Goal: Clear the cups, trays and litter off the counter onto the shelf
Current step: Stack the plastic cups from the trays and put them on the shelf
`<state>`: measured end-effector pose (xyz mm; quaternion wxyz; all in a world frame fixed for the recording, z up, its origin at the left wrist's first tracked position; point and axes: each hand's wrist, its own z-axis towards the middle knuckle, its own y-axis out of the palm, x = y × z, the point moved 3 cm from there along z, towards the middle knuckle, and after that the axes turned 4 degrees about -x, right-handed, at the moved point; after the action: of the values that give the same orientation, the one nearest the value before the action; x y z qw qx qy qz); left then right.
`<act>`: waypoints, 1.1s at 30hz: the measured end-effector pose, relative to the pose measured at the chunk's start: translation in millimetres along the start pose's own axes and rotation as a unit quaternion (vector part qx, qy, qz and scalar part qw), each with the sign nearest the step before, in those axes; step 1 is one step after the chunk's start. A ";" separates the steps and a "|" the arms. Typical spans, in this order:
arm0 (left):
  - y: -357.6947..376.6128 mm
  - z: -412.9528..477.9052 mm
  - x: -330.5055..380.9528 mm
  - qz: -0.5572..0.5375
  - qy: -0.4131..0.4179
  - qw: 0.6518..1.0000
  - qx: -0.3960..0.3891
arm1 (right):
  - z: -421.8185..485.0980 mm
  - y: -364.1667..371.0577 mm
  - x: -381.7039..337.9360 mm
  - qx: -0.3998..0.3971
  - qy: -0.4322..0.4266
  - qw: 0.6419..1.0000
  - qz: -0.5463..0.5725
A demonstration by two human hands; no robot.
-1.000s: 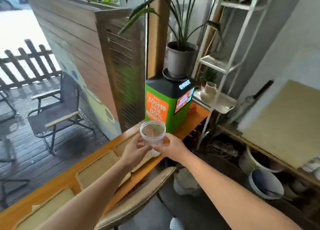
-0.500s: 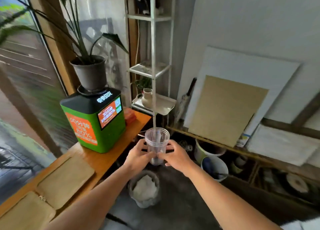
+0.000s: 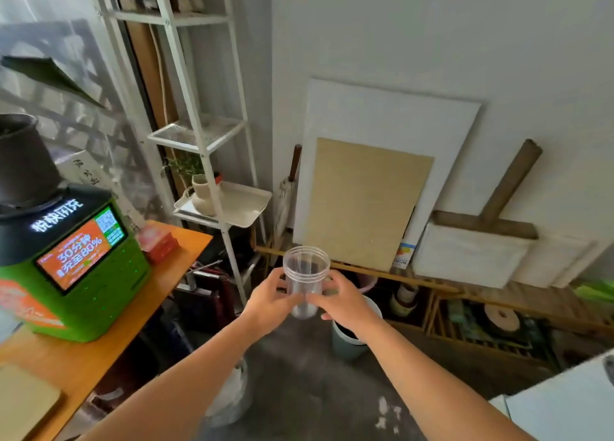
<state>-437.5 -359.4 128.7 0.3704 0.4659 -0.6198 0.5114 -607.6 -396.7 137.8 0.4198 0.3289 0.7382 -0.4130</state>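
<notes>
A clear plastic cup (image 3: pixel 305 267) is held upright in mid-air between both hands, off the end of the orange wooden counter (image 3: pixel 133 307). My left hand (image 3: pixel 269 302) grips its left side and my right hand (image 3: pixel 345 302) its right side. The cup looks empty. A white metal shelf unit (image 3: pixel 199 131) stands behind the counter's far end, with a white tray (image 3: pixel 246 204) on its lower level carrying a beige vase (image 3: pixel 201 196). Its mesh level (image 3: pixel 196 134) above is bare.
A green charging kiosk (image 3: pixel 73 261) with a potted plant (image 3: pixel 23 161) on top sits on the counter, beside a red box (image 3: pixel 156 244). Boards (image 3: pixel 365 201) lean on the wall over a low wooden rack (image 3: pixel 481 311). A bin (image 3: pixel 352 337) and a bag-lined bucket (image 3: pixel 229 397) stand on the floor.
Both hands have carried the cup off the counter and to the right, away from the kiosk. The view has swung right toward the white shelf unit and the wall.
</notes>
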 end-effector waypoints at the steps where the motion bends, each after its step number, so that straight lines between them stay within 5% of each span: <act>1: -1.9 5.9 -0.8 0.003 -0.003 1.000 -0.001 | 6.2 -0.6 0.3 0.000 0.000 1.000 0.001; 21: -135.5 209.1 1.8 -0.064 -0.047 0.997 0.019 | 237.2 23.0 -85.3 0.025 0.006 1.000 -0.009; 33: -176.4 258.5 -32.8 -0.091 -0.096 0.990 0.044 | 318.7 52.8 -93.6 -0.048 0.031 0.998 -0.012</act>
<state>-254.7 -613.5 96.6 0.3334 0.5830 -0.5842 0.4557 -412.3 -668.7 106.0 0.4074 0.3121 0.7736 -0.3716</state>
